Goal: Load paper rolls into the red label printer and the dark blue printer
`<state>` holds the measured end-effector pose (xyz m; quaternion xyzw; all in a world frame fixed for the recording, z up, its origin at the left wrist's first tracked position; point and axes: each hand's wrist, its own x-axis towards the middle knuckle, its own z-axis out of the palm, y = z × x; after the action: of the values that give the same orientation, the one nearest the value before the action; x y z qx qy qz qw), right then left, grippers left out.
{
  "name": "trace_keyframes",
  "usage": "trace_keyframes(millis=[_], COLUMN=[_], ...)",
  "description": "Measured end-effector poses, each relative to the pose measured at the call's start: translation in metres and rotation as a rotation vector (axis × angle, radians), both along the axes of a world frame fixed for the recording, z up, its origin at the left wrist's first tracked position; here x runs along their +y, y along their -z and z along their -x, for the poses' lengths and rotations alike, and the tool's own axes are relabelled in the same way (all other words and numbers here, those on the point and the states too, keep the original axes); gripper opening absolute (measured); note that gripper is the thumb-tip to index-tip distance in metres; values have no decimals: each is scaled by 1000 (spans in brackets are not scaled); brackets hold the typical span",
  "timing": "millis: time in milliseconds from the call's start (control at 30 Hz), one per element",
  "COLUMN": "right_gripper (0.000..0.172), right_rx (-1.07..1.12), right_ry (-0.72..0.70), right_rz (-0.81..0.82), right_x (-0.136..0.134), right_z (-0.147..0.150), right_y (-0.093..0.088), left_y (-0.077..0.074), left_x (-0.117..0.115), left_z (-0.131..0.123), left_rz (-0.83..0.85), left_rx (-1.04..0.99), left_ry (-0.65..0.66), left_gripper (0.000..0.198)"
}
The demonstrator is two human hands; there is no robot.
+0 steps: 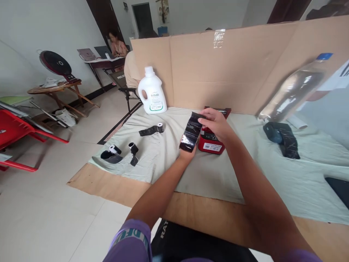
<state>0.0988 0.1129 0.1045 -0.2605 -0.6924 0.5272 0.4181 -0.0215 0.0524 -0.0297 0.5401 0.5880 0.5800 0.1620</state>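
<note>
A glossy black strip (190,134) with thin pale lines is held up between both hands. My left hand (187,153) grips it from below, with most of its fingers hidden behind it. My right hand (216,123) pinches the strip's upper right edge between thumb and fingers. Just behind my right hand stands a red device (212,146) with a black panel and a white label, partly covered by the hand. Left of my hands, partly unrolled black rolls lie on the cloth: one roll (152,129) at the back, another (133,153) nearer, and a third (112,154) at the cloth's left edge.
A white jug (152,92) stands before a tall cardboard screen (204,69). At the right, a clear bottle (297,89) with a blue cap leans on it, near another black roll (286,140). A dark flat object (339,189) lies at the right edge. A person (118,46) sits far left.
</note>
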Motion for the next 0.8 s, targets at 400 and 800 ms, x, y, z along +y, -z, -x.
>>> trace_keyframes(millis=[400, 800], right_gripper=[25, 21], right_rx=[-738, -997], right_ry=[326, 370], right_rz=[-323, -283], right_x=[57, 59], right_z=[-58, -39], right_y=[41, 38], left_y=[-16, -12], left_x=[-18, -12], left_z=[-26, -29], left_rz=[-239, -237], left_rx=[579, 721], left_ry=[31, -60], left_gripper=[43, 46])
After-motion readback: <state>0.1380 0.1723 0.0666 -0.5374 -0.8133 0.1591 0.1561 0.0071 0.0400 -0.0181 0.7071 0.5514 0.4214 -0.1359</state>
